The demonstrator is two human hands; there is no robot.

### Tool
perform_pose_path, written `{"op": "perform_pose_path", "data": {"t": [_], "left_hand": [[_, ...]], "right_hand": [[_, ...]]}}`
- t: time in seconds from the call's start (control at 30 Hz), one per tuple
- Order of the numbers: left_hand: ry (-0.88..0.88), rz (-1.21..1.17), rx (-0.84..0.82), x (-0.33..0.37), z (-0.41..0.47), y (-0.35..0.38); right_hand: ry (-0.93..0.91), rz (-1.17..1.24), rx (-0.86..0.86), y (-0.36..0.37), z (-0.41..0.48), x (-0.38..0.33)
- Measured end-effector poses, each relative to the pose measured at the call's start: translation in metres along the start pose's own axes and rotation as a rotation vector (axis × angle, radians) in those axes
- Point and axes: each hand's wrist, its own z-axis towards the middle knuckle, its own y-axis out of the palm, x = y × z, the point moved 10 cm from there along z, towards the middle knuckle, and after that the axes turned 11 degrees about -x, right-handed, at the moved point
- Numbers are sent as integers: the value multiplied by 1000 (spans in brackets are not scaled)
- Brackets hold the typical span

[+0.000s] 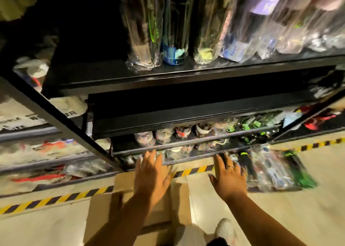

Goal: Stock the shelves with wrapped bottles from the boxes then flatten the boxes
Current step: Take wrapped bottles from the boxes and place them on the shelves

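one head view, close, looking steeply down past black shelves point(168, 78) to floor point(280, 217).

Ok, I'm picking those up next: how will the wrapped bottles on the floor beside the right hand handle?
The wrapped bottles wear glossy, crinkled clear film, so probably slippery, with wrap that shifts in a grip. Lying on their sides on smooth floor, they may roll if pushed.

You have bare room at the left of the upper shelf point(93, 76), beside the wrapped bottles point(143, 40) filling its middle and right. The lower shelves point(186, 143) are packed to their fronts. A cardboard box point(180, 197) and a bottle pile point(274, 171) lie on the floor point(280, 217) before them.
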Motion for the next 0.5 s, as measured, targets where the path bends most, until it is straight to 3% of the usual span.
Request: {"op": "perform_pose_path", "data": {"t": [0.13, 0.27, 0.5], "left_hand": [[-2, 88, -28, 44, 3, 2], [-36, -9, -69, 108, 18, 17], [116, 25, -264, 307, 61, 75]], "right_hand": [[-8, 22, -13, 4, 8, 31], [-71, 7, -54, 9, 18, 85], [19, 80, -140, 6, 38, 273]]}}
